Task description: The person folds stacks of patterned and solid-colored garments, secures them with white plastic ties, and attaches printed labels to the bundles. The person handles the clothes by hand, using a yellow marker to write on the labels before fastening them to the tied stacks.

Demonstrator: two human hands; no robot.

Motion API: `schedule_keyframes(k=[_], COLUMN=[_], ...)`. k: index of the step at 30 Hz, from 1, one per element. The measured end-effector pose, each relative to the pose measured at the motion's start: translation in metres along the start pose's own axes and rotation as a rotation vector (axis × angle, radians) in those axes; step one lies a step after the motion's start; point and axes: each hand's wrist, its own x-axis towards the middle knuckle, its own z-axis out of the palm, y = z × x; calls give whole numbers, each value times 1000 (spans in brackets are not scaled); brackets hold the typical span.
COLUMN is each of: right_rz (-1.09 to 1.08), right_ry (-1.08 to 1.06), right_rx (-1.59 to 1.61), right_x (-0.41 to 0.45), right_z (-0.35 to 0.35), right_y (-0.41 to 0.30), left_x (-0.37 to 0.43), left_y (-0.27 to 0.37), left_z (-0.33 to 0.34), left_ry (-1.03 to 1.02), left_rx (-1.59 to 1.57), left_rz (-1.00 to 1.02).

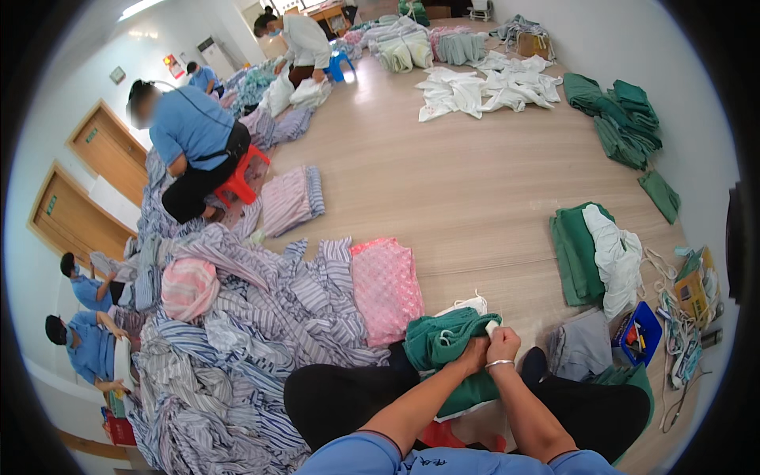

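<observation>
A green cloth garment [448, 332] lies bunched between my knees, with a white drawstring or tie showing on it. My right hand [503, 345], with a silver bangle at the wrist, is closed on a short white strip [491, 328] at the garment's edge. Close beside it, my left hand [473, 355] grips the green cloth; its fingertips are partly hidden. Behind the garment some white fabric with a cord [472, 304] pokes out. More green cloth hangs below my wrists, over something red.
A large heap of striped clothes [237, 356] spreads at left, beside a folded pink patterned garment [389, 291]. At right are folded green cloths [573, 255], a grey folded cloth [582, 344], a blue basket [644, 335] with small tools and tangled cords [683, 344]. Several people sit or bend over cloth piles.
</observation>
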Motion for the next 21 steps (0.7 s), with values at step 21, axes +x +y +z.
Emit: schedule_keyframes(k=[21], right_rz=[-535], right_ry=[-538], right_rx=[-538], right_x=[-2], right_z=[-37], right_y=[-12], left_x=[-4], left_y=[4], left_z=[-10], left_ry=[-14], left_rx=[-31], left_rz=[-373])
